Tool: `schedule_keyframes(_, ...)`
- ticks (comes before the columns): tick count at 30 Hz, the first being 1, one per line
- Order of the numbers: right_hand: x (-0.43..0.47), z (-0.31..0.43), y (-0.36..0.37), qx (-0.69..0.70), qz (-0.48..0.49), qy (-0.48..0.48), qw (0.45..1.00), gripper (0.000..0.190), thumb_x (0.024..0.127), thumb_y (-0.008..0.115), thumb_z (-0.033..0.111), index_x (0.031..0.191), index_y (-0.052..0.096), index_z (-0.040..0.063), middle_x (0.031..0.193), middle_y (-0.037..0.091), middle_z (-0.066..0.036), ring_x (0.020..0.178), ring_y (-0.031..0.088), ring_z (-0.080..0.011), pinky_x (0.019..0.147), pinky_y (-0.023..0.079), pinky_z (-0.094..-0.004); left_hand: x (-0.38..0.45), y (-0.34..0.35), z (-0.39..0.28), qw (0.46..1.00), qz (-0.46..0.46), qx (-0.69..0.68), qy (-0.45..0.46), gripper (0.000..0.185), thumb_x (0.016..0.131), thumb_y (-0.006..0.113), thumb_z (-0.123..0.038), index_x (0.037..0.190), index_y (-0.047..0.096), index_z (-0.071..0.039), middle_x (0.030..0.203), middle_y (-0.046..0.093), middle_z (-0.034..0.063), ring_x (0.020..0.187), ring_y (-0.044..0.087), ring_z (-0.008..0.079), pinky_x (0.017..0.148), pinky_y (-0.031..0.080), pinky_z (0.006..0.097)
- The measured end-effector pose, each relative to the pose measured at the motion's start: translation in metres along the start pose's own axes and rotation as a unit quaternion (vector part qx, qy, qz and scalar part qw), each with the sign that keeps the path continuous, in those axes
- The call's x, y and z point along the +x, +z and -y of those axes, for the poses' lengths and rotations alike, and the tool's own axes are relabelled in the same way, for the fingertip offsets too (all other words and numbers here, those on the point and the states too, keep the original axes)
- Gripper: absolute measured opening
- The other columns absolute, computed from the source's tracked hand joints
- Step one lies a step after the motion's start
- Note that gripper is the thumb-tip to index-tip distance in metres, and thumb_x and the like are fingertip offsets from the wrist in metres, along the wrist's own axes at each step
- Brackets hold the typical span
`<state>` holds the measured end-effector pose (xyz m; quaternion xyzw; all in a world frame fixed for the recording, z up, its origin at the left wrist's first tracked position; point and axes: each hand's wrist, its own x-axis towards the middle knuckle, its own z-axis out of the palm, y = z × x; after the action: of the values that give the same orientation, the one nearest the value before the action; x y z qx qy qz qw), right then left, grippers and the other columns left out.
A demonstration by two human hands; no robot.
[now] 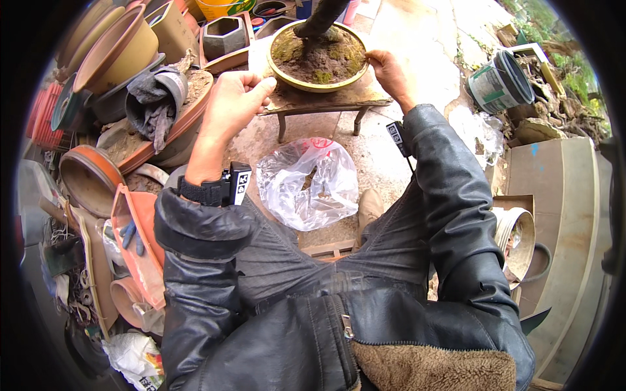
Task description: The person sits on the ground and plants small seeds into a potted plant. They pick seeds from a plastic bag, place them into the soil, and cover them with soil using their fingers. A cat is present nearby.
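A round, pale yellow bonsai pot stands on a low wooden stool in front of me. It holds mossy soil and a thick dark trunk, whose top is cut off by the picture's upper rim. At the pot's right rim is my right hand, its fingertips at the edge. My left hand is just left of the pot, fingers curled and thumb towards the rim; whether it holds something small or touches the rim cannot be told. Between my legs an open clear plastic bag lies on the paving, with a little dark matter inside.
Stacked ceramic pots, a grey pot with dark cloth and an orange planter crowd the left. To the right are a dark bucket, crumpled plastic, a pale tub and flat boards.
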<state>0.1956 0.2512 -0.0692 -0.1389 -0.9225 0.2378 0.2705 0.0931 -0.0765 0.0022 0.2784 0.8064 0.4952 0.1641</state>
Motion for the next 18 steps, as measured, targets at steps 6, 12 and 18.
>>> schedule_keyframes(6, -0.003, 0.002, -0.022, -0.062, 0.118, -0.042, 0.99, 0.011, 0.092, 0.064, 0.008, 0.094, 0.072, 0.0, 0.08, 0.072, -0.014, 0.076, 0.069, -0.0204, 0.072, 0.054, -0.0335, 0.001, -0.002, -0.001, 1.0, -0.009, 0.001, 0.008, 0.03, 0.094, 0.072, -0.026, 0.084, 0.073, 0.002, 0.069, 0.07, 0.0039, 0.058, 0.061, 0.0065, 0.056, 0.05, 0.025)
schedule_keyframes(12, -0.031, 0.005, -0.041, -0.08, 0.198, 0.045, 0.976, 0.011, 0.079, 0.066, 0.005, 0.071, 0.063, -0.001, 0.061, 0.06, -0.016, 0.058, 0.062, -0.0212, 0.054, 0.05, -0.0399, 0.0, -0.002, 0.0, 0.999, 0.003, 0.012, 0.041, 0.035, 0.095, 0.071, -0.03, 0.088, 0.074, 0.004, 0.072, 0.071, 0.0055, 0.059, 0.063, 0.0084, 0.057, 0.051, 0.0253)
schedule_keyframes(18, -0.095, 0.046, 0.003, -0.182, 0.522, 0.085, 0.829, 0.018, 0.084, 0.059, 0.004, 0.085, 0.077, 0.005, 0.074, 0.075, -0.014, 0.071, 0.076, -0.0254, 0.068, 0.061, -0.0397, -0.002, 0.002, -0.012, 0.998, 0.012, 0.059, 0.013, 0.032, 0.091, 0.071, -0.028, 0.091, 0.074, 0.003, 0.072, 0.071, 0.0078, 0.062, 0.065, 0.0119, 0.059, 0.051, 0.0297)
